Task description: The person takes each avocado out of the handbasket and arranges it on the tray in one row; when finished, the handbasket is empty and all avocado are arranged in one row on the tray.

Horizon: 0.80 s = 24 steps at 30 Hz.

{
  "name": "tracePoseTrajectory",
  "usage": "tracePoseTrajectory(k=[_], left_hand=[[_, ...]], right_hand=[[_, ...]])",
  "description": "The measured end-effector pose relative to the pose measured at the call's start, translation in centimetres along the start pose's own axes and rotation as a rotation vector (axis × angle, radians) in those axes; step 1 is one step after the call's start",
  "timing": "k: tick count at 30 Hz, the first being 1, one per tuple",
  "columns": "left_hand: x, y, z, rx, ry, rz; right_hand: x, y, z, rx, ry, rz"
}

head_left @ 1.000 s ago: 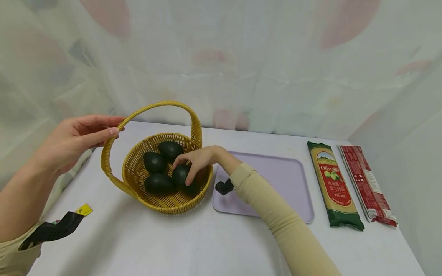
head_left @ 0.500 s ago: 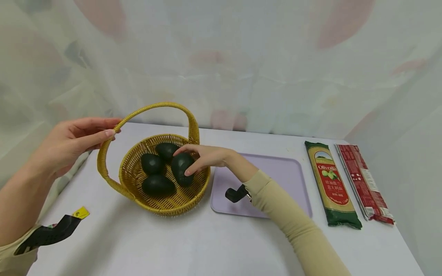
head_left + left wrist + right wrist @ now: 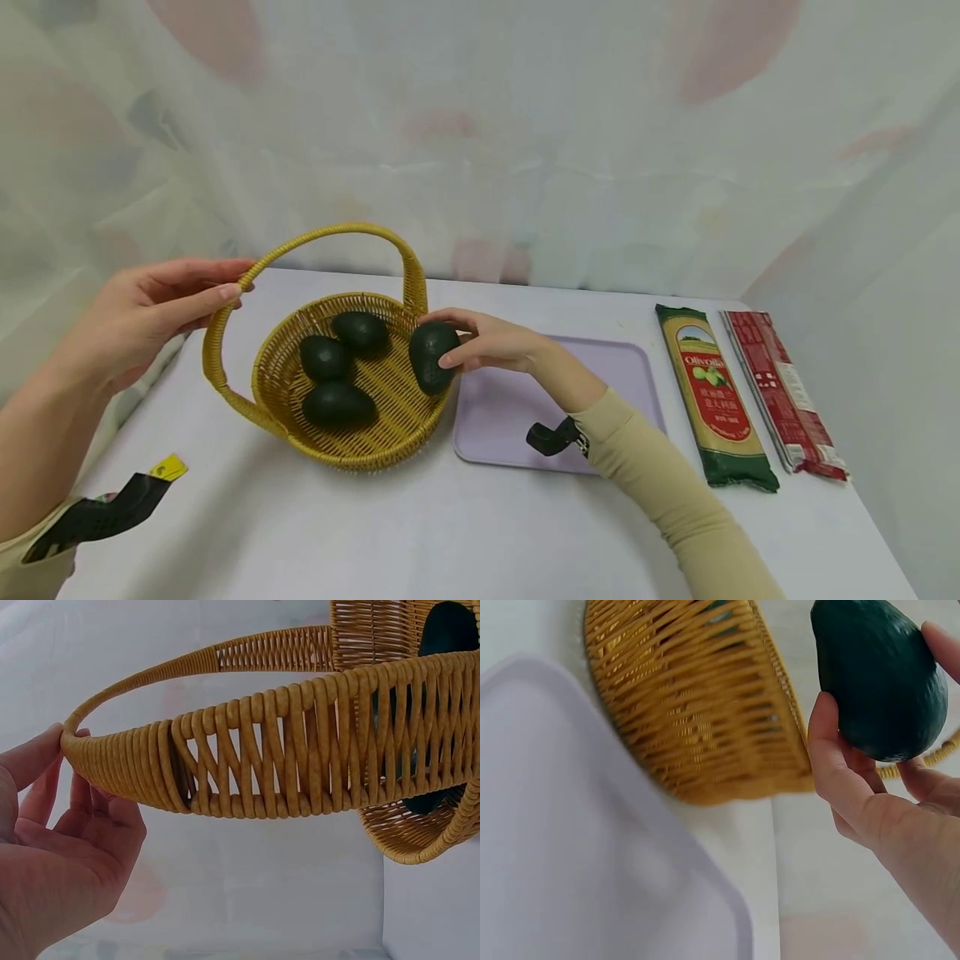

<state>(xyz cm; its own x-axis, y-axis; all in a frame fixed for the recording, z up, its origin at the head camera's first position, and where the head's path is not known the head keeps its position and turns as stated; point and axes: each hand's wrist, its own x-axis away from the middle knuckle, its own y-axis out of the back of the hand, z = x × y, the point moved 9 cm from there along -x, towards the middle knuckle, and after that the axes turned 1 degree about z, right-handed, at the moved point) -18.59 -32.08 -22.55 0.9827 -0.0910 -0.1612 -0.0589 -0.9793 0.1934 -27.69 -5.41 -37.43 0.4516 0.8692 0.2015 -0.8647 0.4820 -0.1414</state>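
Note:
My left hand (image 3: 168,312) pinches the arched handle of the yellow wicker basket (image 3: 360,457) between thumb and fingers; the left wrist view shows the handle (image 3: 112,761) at the fingertips. Held in my right hand (image 3: 498,340) is a dark green avocado (image 3: 432,357), above the basket's right rim. In the right wrist view the avocado (image 3: 881,679) is gripped between thumb and fingers, apart from the basket wall (image 3: 697,705). Inside the basket lie three more avocados: one at the back (image 3: 362,333), one at the left (image 3: 326,359) and one in front (image 3: 339,405).
A pale purple tray (image 3: 495,442) lies right of the basket, beneath my right forearm. Farther right are a green-and-gold pasta packet (image 3: 716,396) and a red packet (image 3: 783,392). A patterned curtain (image 3: 480,142) hangs behind the white table (image 3: 420,533).
My right hand has lifted one avocado from among the others and carried it right, to the basket's rim. My left hand has kept its hold on the handle.

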Motion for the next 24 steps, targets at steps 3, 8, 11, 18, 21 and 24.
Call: tracePoseTrajectory(k=[3,8,11,18,21,24], left_hand=[[0.1,0.1,0.0,0.002,-0.011,-0.002],[0.1,0.2,0.0,-0.013,-0.015,-0.012],[0.1,0.2,0.0,-0.03,-0.016,-0.019],[0.1,0.2,0.1,-0.017,-0.019,-0.021],[0.1,0.1,0.1,-0.007,-0.019,-0.019],[0.1,0.0,0.1,0.007,-0.02,-0.015]], right_hand=[[1.1,1.1,-0.4,-0.046,0.004,-0.035],[2.6,3.4,-1.9,-0.068,-0.031,-0.132],[3.4,4.7,-2.9,-0.082,-0.053,-0.191],[4.7,6.8,-5.1,-0.096,-0.097,-0.303],[5.0,7.5,-6.2,-0.093,-0.115,-0.359],[5.1,8.0,-7.2,-0.07,-0.131,-0.407]])
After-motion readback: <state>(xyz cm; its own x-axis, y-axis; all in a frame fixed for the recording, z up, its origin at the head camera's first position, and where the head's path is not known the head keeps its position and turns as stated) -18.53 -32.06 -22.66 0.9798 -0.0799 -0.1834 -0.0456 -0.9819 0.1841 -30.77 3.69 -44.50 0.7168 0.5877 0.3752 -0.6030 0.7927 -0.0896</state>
